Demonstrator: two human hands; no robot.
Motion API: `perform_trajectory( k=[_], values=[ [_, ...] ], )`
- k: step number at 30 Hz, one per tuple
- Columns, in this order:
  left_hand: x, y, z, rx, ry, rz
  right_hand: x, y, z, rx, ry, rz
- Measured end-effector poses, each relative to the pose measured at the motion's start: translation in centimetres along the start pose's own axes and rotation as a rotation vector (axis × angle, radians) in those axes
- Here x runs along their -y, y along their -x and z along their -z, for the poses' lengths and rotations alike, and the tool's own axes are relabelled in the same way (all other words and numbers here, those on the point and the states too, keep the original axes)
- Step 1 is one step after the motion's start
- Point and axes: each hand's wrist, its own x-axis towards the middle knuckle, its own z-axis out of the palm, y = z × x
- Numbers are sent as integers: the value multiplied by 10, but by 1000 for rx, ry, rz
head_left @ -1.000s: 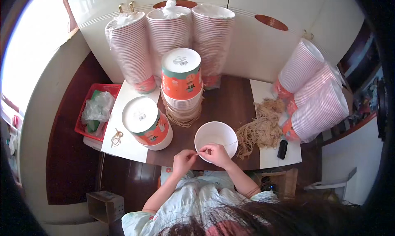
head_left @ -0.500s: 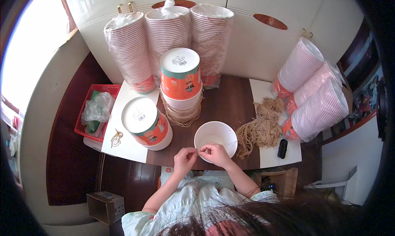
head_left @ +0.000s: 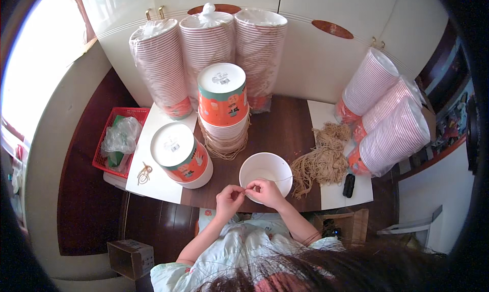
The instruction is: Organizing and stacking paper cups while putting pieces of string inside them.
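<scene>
A white paper bucket [head_left: 254, 162] stands mouth up near the table's front edge. Over its near rim, my left hand [head_left: 230, 200] and my right hand [head_left: 265, 194] meet fingertip to fingertip, both pinched closed. Whatever lies between the fingers is too small to make out. A thin cord [head_left: 281, 179] crosses the bucket's right side, close to my right hand. To the right lies a tangled heap of tan cords [head_left: 326, 157]. On the left, an orange and green bucket [head_left: 186, 162] sits upside down. Behind it rises an upside-down bucket stack [head_left: 222, 103], with cords hanging around its lower part.
Tall plastic-wrapped bucket stacks [head_left: 158, 70] line the back, and more wrapped stacks [head_left: 389, 136] lean at the right. A black object [head_left: 349, 185] rests by the cords. Some looped cord [head_left: 144, 174] lies at the left, near a red basket [head_left: 102, 157]. A cardboard box [head_left: 131, 259] is below.
The whole view has shifted slightly. My fingertips have moved a little closer together at the bucket's rim, still pinched. The other things stay in place.
</scene>
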Motion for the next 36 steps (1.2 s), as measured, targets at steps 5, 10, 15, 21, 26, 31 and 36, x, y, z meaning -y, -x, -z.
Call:
perform_trajectory(
  k=[5, 10, 15, 21, 26, 31, 36],
  values=[
    [11, -3, -1, -3, 398, 106, -1, -4, 1, -216, 170, 320],
    [8, -7, 7, 76, 791, 336, -16, -8, 1, -197, 138, 326],
    [10, -8, 8, 143, 955, 392, -9, -1, 4, 114, -150, -51],
    [12, -4, -3, -9, 591, 55, 8, 0, 2, -41, -98, 74],
    [-1, -5, -3, -86, 175, -254, 9, 1, -3, -158, 135, 227],
    [5, 0, -2, -77, 225, -113, 17, 3, -3, -189, 228, 268],
    [4, -1, -6, -130, 283, -114, 16, 3, -5, -258, 295, 374]
  ],
)
